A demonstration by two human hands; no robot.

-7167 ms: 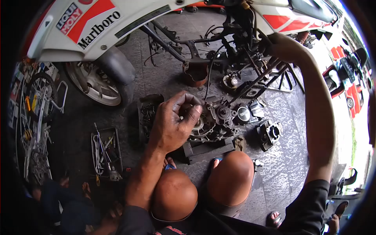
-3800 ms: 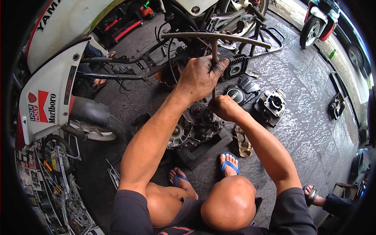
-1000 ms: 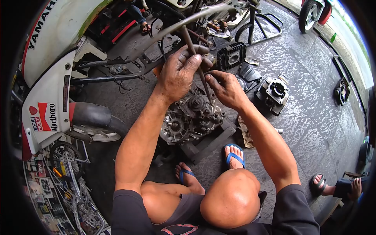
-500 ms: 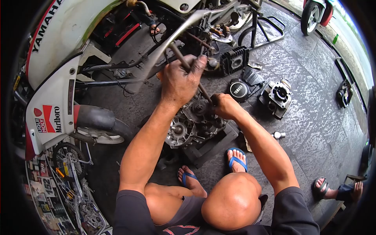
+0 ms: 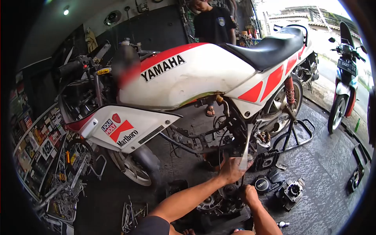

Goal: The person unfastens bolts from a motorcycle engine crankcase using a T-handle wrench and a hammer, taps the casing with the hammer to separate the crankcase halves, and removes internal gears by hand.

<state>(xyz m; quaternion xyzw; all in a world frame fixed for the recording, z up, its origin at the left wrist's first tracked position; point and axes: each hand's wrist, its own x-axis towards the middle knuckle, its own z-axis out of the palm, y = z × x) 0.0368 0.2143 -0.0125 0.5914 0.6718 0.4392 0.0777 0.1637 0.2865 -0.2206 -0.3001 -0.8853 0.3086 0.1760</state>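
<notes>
Two bare hands (image 5: 234,170), one long metal tool (image 5: 246,152) and one grey metal engine (image 5: 209,203) showed at lower centre. One white-and-red motorcycle (image 5: 172,86) filled the middle, one white-and-red scooter (image 5: 342,91) the upper right; one round black YAMAHA cover (image 5: 261,184) lay lower right.

A ceiling lamp (image 5: 66,12) glows above a dark wall panel (image 5: 158,31) and grey floor (image 5: 319,172).

the dark-sleeved left arm (image 5: 188,200) slants forward and rightward to a bare, partly blurred left hand (image 5: 231,171); the bare right hand (image 5: 250,194), curled fist-like, sits just below.
</notes>
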